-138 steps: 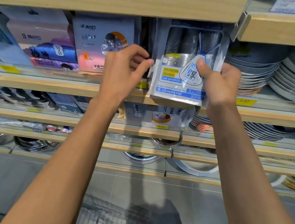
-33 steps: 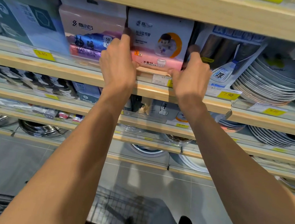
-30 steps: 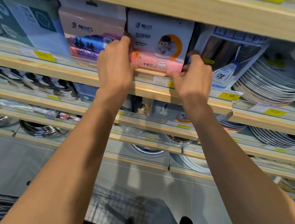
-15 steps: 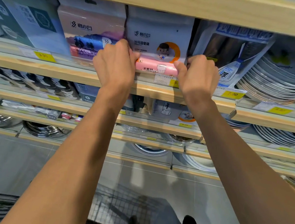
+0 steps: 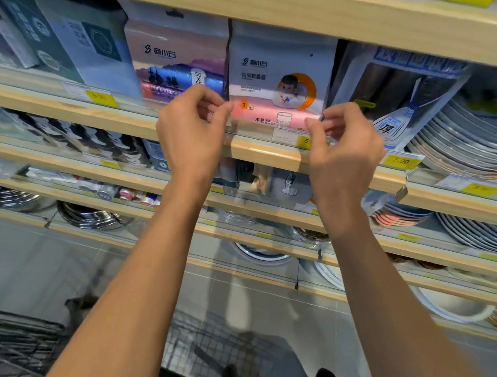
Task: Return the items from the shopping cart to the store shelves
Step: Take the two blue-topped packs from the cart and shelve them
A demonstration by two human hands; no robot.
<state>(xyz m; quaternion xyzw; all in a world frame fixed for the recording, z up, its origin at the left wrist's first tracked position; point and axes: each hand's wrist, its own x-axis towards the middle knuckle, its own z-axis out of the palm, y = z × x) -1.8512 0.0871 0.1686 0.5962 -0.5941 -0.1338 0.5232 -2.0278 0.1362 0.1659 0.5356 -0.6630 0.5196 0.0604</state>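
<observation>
A white and pink bag pack (image 5: 279, 80) stands upright on the shelf (image 5: 263, 154), between the fingers of both hands. The left hand (image 5: 190, 129) curls at its lower left corner, fingers (image 5: 219, 104) pinched together near the edge. The right hand (image 5: 346, 150) mirrors it at the lower right corner, fingers (image 5: 313, 124) bent and nearly closed; contact with the pack cannot be told. Both forearms reach up, wrists straight.

Both bare forearms reach up from bottom of frame, converging toward centre. Left hand (image 5: 190, 129) centre-left, back toward camera, fingers curled, thumb and forefinger tips pinched together at upper right of hand. Right hand (image 5: 346, 150) centre-right, mirrored pose, fingers bent, thumb meeting fingertips at its upper left. Wrists straight, hands level, well apart.
</observation>
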